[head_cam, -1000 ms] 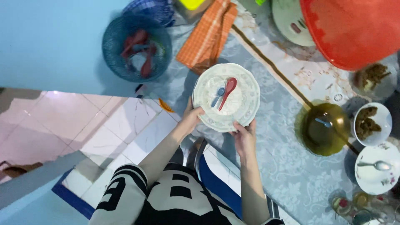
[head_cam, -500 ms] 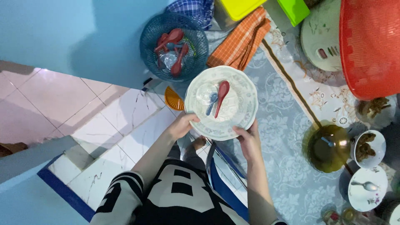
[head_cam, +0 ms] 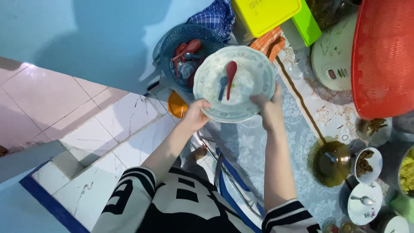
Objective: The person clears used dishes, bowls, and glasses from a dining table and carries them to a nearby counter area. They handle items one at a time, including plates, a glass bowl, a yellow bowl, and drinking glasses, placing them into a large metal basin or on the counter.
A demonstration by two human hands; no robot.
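Observation:
I hold a stack of white patterned plates (head_cam: 252, 82) in both hands above the table's near-left corner. My left hand (head_cam: 196, 115) grips the stack's left rim and my right hand (head_cam: 269, 110) grips its lower right rim. On the top plate lie a red plastic spoon (head_cam: 231, 75) and a smaller blue spoon (head_cam: 222, 85), side by side. Just behind the stack stands a teal mesh basket (head_cam: 172, 45) with red spoons in it.
A table with a grey-blue floral cloth (head_cam: 254, 146) carries a red mesh food cover (head_cam: 384, 56), a cream rice cooker (head_cam: 332, 56), a dark olive bowl (head_cam: 330, 164), small dishes of food, yellow and green boxes, checked cloths. Tiled floor lies to the left.
I have lifted the plate stack up and carried it away from me, so it now covers part of the orange cloth. My right hand has slid up along the right rim.

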